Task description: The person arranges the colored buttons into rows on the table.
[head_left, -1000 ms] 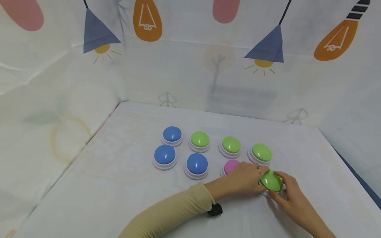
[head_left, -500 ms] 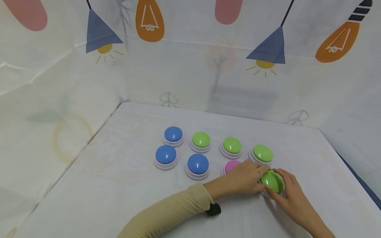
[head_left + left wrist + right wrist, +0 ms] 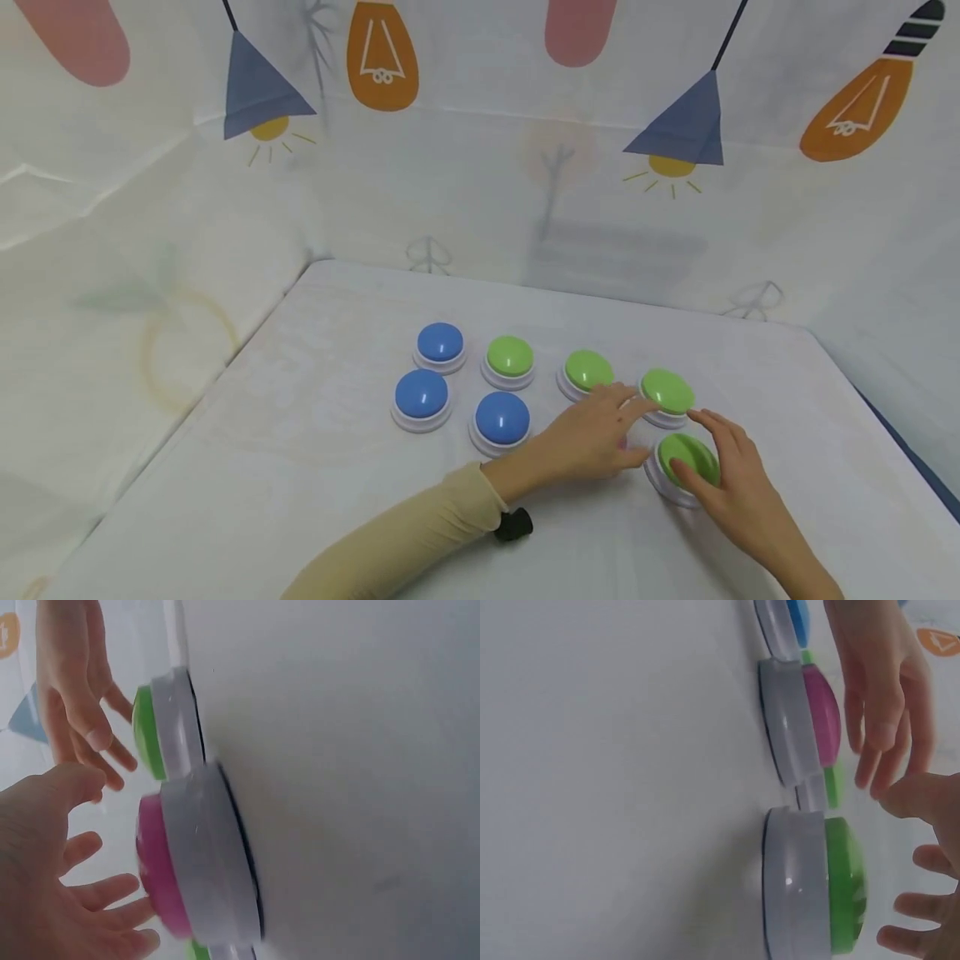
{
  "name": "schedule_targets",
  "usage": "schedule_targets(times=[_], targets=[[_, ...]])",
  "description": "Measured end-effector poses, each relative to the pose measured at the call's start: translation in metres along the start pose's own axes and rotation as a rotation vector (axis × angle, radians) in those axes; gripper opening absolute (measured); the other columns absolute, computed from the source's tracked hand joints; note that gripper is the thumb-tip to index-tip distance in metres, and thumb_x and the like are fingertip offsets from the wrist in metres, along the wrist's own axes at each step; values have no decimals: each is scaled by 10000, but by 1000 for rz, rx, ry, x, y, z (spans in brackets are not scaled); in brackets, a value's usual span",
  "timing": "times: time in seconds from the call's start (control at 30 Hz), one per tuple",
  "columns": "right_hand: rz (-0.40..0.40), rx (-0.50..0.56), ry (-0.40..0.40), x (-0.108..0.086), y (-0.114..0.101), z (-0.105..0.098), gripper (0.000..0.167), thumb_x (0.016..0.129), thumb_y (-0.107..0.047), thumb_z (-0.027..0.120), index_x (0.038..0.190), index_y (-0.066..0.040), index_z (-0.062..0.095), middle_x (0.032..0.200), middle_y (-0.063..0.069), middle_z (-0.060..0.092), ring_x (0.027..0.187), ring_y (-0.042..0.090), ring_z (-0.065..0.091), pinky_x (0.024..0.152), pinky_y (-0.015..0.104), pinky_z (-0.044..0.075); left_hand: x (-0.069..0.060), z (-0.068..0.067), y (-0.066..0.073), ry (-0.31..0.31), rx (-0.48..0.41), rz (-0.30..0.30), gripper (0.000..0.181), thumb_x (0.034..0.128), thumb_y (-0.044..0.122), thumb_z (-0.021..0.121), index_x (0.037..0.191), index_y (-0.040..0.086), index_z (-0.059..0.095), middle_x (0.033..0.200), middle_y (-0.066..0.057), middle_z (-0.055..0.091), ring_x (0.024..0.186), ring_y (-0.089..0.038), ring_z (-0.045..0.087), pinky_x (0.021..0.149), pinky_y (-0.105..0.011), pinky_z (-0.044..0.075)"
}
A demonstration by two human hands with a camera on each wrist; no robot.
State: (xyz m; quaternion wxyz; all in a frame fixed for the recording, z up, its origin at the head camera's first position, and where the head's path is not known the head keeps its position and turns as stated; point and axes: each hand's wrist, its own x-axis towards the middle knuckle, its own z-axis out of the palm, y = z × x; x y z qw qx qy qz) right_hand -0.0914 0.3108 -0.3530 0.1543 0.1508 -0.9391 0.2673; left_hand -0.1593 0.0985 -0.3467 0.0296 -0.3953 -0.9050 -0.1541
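The nearest right green push button (image 3: pixel 684 457) on a white round base sits flat on the white table. My right hand (image 3: pixel 742 483) hovers at its right side, thumb and fingers spread; a small gap shows between them and the green dome (image 3: pixel 844 889) in the right wrist view. My left hand (image 3: pixel 588 435) is held above the pink push button (image 3: pixel 159 866), fingers loosely extended and holding nothing. That hand hides most of the pink dome in the head view. Its fingertips come near the back right green button (image 3: pixel 667 390).
Blue buttons (image 3: pixel 502 418) and further green buttons (image 3: pixel 510 357) stand in two rows to the left and behind. Under the left forearm is a small black object (image 3: pixel 513 525). Patterned cloth walls (image 3: pixel 480 192) border the table (image 3: pixel 300 375) at the back and left.
My left hand has let go of the near green button and moved left, over the pink one. My right fingers have loosened and parted from the green button, which now sits level.
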Motion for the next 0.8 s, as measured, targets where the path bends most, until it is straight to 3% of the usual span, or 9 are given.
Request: schedule_targets(times=[0.13, 0.37, 0.63, 0.8], targets=[[-12, 20, 13, 9, -3, -3, 664, 862, -102, 737, 1435, -34, 409, 1396, 290, 390, 1250, 522, 343, 883, 742, 326, -8, -12, -16, 14, -77, -58, 593, 964, 458, 579, 1497, 261, 411, 1571, -40, 359, 1467, -178, 300, 1197, -358, 229], [-37, 41, 87, 26, -2, -10, 630, 867, -50, 702, 1435, -27, 430, 1419, 310, 394, 1290, 547, 317, 996, 757, 247, -24, -30, -46, 102, -182, -73, 586, 966, 422, 599, 1487, 224, 420, 1588, -79, 322, 1491, -246, 248, 1218, -420, 134], [-7, -16, 134, 47, 0, -22, 691, 940, -136, 631, 1541, -75, 296, 1557, 260, 285, 1446, 460, 199, 1127, 692, 152, -39, -54, -86, 180, -175, -128, 593, 1007, 478, 497, 1516, 199, 379, 1609, -147, 267, 1506, -348, 163, 1217, -512, 83], [-15, -65, 175, 58, 6, -31, 704, 944, -163, 624, 1549, -65, 276, 1584, 251, 247, 1494, 406, 141, 1178, 629, 2, -49, -69, -113, 266, -105, -197, 593, 1006, 482, 479, 1512, 184, 392, 1608, -159, 263, 1511, -357, 129, 1210, -548, 62]])
